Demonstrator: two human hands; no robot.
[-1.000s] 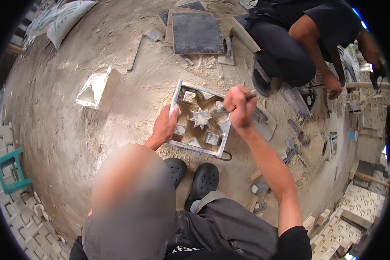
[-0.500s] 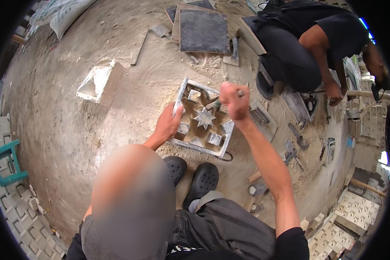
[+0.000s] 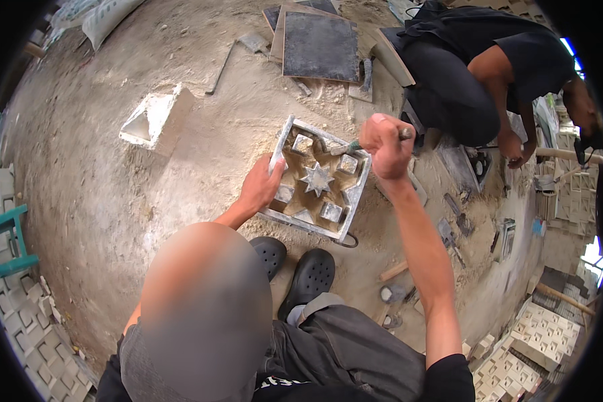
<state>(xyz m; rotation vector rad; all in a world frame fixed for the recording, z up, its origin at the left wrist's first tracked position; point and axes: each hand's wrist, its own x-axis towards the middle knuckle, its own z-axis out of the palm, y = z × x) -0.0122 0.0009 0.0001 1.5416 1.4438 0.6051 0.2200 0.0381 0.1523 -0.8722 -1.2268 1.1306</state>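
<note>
A square metal mould (image 3: 355, 216) lies on the dusty ground before me. Inside its frame stand a star-shaped block (image 3: 317, 179) and several small square blocks, with sandy material between them. My left hand (image 3: 260, 184) grips the mould's left wall, thumb over the rim. Above the upper right corner, my right hand (image 3: 387, 144) is closed in a fist around a slim hand tool (image 3: 355, 145). The handle's end sticks out past the fist, and a greenish neck points left into the mould. Whether its tip is a blade or a brush is unclear.
A white-topped pale block (image 3: 155, 120) sits left. Dark boards (image 3: 319, 43) are stacked ahead beside a long-handled metal tool (image 3: 221, 67). A co-worker (image 3: 449, 80) crouches at upper right. Hand tools (image 3: 451, 240) lie right, a green stool (image 3: 10, 241) far left, and cast blocks (image 3: 539, 328) lower right.
My right hand has moved right and slightly up with the tool, from over the mould to beyond its right wall. My left hand keeps its hold on the frame.
</note>
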